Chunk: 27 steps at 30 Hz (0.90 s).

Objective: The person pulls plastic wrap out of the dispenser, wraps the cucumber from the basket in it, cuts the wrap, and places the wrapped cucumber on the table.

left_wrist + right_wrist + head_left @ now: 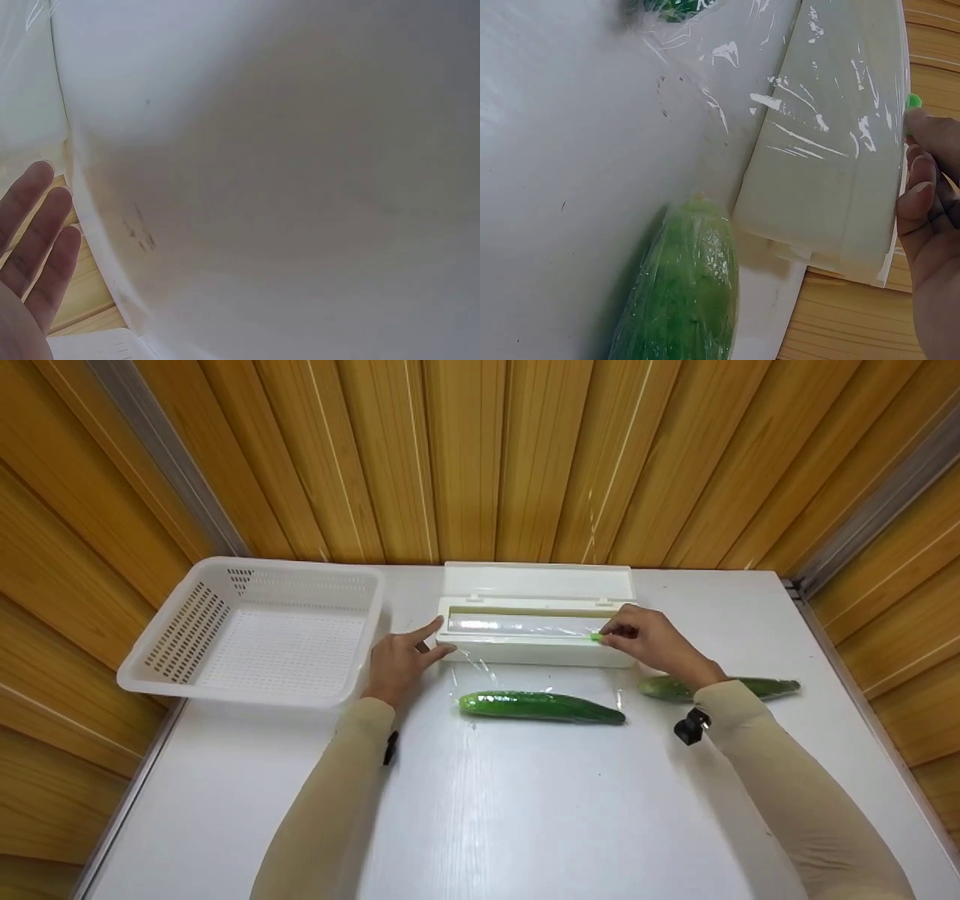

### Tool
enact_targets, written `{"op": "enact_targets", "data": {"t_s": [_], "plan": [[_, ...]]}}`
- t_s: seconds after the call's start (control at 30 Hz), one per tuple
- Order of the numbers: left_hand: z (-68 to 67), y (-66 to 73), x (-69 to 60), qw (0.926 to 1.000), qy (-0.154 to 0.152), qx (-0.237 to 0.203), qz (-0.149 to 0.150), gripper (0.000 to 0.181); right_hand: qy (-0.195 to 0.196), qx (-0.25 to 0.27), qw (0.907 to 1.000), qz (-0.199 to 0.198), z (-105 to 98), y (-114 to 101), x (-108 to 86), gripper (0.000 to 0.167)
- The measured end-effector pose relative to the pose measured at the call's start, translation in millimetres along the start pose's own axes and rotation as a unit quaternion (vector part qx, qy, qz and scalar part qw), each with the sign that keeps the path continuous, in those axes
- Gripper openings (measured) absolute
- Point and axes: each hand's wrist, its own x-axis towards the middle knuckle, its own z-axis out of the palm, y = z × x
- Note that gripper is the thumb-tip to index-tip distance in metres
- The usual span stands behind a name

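Note:
A white cling film dispenser box [536, 652] lies on the table with its lid [537, 580] raised and a roll of film [517, 625] inside. My right hand [651, 637] pinches the small green slide cutter [595, 637] near the right end of the box's front edge. At the box's left end, the thumb and index finger of my left hand [397, 664] touch the corner. The left wrist view shows that hand's other fingers straight. Clear film stretches from the box over a cucumber [540, 707] in front of it.
A second cucumber [765, 687], wrapped in film, lies to the right, partly beneath my right wrist. On the left stands a white plastic basket [251, 695] with slotted sides. Wood-patterned panels [465, 457] rise behind the white table [525, 810].

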Motion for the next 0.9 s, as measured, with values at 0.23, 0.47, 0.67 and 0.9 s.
{"op": "enact_targets", "data": {"t_s": [0.23, 0.47, 0.67, 0.9], "plan": [[1.9, -0.7, 0.3, 0.9999, 0.006, 0.008, 0.012, 0.053, 0.008, 0.0, 1.0, 0.0, -7, 5, -7.8, 0.007], [3.7, -4.3, -1.4, 0.9997, 0.019, 0.004, 0.012, 0.053, 0.028, 0.001, 0.9995, 0.017, -14, 15, -18.7, 0.009], [6.2, -1.8, -2.6, 0.9996, 0.023, -0.01, 0.011, 0.053, 0.026, 0.006, 0.9988, 0.042, -19, 20, -26.2, 0.01], [6.6, -2.1, -2.0, 0.9997, 0.024, -0.003, 0.01, 0.053, 0.039, 0.006, 0.9982, 0.046, -22, 25, -32.4, 0.008]]}}
